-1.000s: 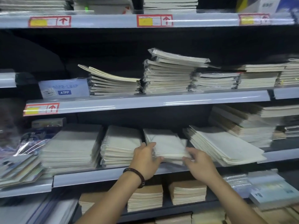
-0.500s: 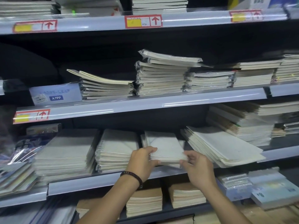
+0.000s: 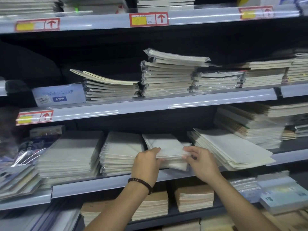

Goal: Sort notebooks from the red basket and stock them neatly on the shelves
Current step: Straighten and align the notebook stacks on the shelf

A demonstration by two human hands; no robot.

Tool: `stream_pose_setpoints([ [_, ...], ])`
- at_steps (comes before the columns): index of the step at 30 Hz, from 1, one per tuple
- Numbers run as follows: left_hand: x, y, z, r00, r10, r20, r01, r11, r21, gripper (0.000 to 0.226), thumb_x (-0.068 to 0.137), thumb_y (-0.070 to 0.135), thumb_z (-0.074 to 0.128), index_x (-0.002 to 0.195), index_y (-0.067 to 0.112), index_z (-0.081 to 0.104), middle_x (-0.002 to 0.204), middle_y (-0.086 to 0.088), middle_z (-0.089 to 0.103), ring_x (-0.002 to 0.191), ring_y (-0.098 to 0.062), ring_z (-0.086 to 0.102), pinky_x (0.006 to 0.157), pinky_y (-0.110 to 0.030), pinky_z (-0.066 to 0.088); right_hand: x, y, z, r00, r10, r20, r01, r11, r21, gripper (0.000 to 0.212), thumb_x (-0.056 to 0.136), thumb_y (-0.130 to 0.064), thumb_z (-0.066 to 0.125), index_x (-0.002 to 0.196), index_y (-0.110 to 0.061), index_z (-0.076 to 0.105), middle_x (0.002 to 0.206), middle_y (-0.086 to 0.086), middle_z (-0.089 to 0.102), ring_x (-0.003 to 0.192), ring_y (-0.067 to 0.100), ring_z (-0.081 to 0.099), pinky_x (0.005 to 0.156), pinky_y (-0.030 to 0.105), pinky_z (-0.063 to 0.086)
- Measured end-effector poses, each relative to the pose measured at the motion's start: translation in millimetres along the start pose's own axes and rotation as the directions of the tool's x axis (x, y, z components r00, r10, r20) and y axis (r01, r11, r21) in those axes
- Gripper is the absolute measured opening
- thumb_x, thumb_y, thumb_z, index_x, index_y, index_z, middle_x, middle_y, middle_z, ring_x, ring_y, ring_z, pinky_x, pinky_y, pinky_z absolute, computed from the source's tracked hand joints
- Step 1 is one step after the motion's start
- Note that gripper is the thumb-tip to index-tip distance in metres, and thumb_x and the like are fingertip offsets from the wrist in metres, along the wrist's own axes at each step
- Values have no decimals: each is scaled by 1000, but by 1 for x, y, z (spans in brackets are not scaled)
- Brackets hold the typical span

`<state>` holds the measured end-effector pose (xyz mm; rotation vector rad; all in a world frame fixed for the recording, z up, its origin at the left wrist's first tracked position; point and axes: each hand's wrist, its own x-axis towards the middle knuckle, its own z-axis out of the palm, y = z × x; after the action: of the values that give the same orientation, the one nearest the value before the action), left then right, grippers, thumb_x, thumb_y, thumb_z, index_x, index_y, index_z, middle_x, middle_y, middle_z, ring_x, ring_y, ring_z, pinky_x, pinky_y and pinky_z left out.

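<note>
A small stack of pale wrapped notebooks (image 3: 165, 145) lies on the third shelf (image 3: 106, 183), between a spiral-bound stack (image 3: 121, 150) and a slanted stack (image 3: 230, 149). My left hand (image 3: 146, 164), with a dark bead bracelet on the wrist, grips the stack's front left corner, thumb on top. My right hand (image 3: 201, 162) grips the front right corner, fingers curled over its edge. The red basket is out of view.
Above, another shelf (image 3: 150, 104) carries several cream notebook stacks (image 3: 166, 77) and a box marked A7PP (image 3: 59, 95). A large pale stack (image 3: 70, 154) sits at the left. Brown notebook stacks (image 3: 194, 197) fill the shelf below. Wrapped packs (image 3: 281, 195) lie at the lower right.
Both hands have closed in on the small stack's front corners and squared it slightly. The camera has shifted right, so the shelves sit further left in view.
</note>
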<state>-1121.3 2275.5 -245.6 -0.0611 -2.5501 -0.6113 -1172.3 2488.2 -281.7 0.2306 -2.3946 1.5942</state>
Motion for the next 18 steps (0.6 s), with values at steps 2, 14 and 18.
stream_pose_setpoints([
  [2,-2,-1,0,1000,-30,0,30,998,-47,47,96,36,75,141,24,67,124,1,76,113,-17,70,100,-28,56,4,0,-1,999,10,38,-9,999,-31,32,94,-19,81,124,-25,75,118,-15,74,112,-1,66,95,18,49],
  [14,10,-3,2,973,-146,177,182,960,-214,38,91,28,82,123,25,63,103,-2,62,82,-14,60,78,-27,52,14,0,4,994,111,19,-109,991,-75,34,88,-16,85,117,-31,74,115,-8,73,107,8,68,92,24,51],
  [18,19,1,1,969,-151,196,188,964,-187,37,92,22,81,122,22,60,124,-6,61,106,-25,63,98,-35,56,15,-6,3,970,234,59,-240,962,129,37,91,3,74,116,-24,74,120,-1,71,112,12,67,104,36,56],
])
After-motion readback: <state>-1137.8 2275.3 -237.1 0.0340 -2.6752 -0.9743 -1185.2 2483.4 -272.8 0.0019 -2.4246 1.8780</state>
